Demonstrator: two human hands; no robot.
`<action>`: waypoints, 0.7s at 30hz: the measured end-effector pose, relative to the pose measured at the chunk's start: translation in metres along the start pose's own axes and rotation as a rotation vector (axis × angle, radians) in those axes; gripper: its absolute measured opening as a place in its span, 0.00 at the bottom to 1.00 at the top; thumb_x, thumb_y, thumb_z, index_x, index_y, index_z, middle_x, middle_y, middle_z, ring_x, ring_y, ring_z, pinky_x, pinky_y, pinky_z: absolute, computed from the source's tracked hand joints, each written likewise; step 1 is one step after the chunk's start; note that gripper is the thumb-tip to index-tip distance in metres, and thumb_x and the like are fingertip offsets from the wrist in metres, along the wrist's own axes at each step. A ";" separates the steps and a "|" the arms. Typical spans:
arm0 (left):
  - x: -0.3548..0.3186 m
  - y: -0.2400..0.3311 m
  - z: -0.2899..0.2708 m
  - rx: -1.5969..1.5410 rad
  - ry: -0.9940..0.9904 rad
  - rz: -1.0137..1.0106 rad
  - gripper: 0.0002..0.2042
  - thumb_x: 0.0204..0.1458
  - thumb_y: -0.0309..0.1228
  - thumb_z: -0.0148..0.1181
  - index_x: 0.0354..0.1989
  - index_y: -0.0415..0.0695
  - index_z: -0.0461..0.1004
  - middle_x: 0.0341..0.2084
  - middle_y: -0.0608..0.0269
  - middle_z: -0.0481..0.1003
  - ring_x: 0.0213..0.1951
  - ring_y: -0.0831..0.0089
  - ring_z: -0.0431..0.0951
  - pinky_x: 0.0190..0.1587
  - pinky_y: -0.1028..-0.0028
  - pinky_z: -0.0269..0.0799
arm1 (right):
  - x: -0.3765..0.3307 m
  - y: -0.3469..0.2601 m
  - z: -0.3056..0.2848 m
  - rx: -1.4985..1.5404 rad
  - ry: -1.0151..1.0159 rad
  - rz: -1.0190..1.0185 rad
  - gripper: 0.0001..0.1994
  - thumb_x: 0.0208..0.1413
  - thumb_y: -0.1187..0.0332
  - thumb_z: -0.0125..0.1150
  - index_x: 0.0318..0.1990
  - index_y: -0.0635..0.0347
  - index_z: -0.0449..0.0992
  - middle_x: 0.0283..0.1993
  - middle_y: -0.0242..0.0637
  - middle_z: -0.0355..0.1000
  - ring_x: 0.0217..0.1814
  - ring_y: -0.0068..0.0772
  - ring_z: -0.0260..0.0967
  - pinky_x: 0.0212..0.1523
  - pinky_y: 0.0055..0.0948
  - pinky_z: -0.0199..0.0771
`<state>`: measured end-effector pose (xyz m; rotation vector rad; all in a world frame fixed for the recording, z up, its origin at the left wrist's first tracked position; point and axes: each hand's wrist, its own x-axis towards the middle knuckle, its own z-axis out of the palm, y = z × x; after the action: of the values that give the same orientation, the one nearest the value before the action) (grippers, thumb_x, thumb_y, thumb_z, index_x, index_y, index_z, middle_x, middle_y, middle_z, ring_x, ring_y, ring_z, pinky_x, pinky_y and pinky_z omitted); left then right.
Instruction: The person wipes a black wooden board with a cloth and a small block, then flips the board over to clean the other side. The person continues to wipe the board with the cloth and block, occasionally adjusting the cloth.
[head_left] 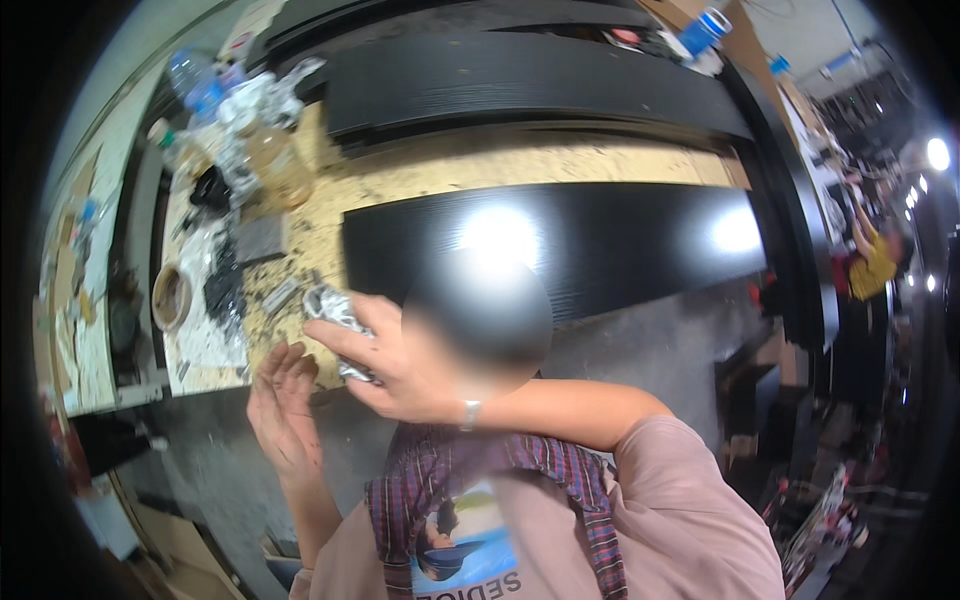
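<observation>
Head view: the right hand (pixel 410 370), a watch at its wrist, is clenched around a crumpled silver wrapper (pixel 335 312), held up close in front of the person just off the near edge of the workbench (pixel 330 235). Beside it the left hand (pixel 283 400) is raised, fingers spread, holding nothing. The step looks like handling the wad between the hands. Any next move would need the free palm to meet the wad squarely. A glossy black panel (pixel 620 250) lies beyond.
</observation>
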<state>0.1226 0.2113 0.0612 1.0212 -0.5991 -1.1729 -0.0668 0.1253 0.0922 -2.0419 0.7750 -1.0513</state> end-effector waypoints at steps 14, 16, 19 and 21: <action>0.058 -0.064 0.138 0.388 -0.332 -0.162 0.08 0.61 0.25 0.56 0.45 0.35 0.76 0.37 0.58 0.78 0.39 0.73 0.78 0.48 0.74 0.73 | -0.250 0.115 -0.331 -1.368 0.354 0.740 0.20 0.50 0.75 0.55 0.52 0.50 0.79 0.46 0.44 0.76 0.46 0.50 0.70 0.47 0.46 0.71; 0.056 -0.078 0.171 0.427 -0.418 -0.154 0.08 0.61 0.24 0.56 0.44 0.34 0.76 0.36 0.58 0.78 0.39 0.73 0.78 0.47 0.74 0.74 | -0.248 0.108 -0.353 -1.354 0.440 0.773 0.25 0.50 0.76 0.57 0.58 0.49 0.76 0.51 0.44 0.76 0.48 0.50 0.69 0.49 0.47 0.70; 0.048 -0.104 0.225 0.443 -0.494 -0.176 0.07 0.60 0.23 0.56 0.42 0.33 0.77 0.35 0.59 0.78 0.39 0.74 0.78 0.47 0.74 0.74 | -0.180 0.097 -0.302 -1.073 0.377 0.360 0.27 0.48 0.77 0.54 0.60 0.58 0.72 0.52 0.46 0.75 0.51 0.49 0.71 0.54 0.46 0.69; 0.047 -0.127 0.259 0.447 -0.546 -0.175 0.06 0.60 0.22 0.57 0.41 0.33 0.77 0.36 0.60 0.78 0.40 0.74 0.78 0.47 0.74 0.74 | -0.164 0.107 -0.272 -0.884 0.100 0.330 0.27 0.48 0.77 0.52 0.61 0.60 0.70 0.53 0.47 0.75 0.57 0.49 0.70 0.60 0.45 0.67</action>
<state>-0.1358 0.0755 0.0587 1.1433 -1.2652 -1.5270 -0.3992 0.1036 0.0517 -2.4227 1.7955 -0.6668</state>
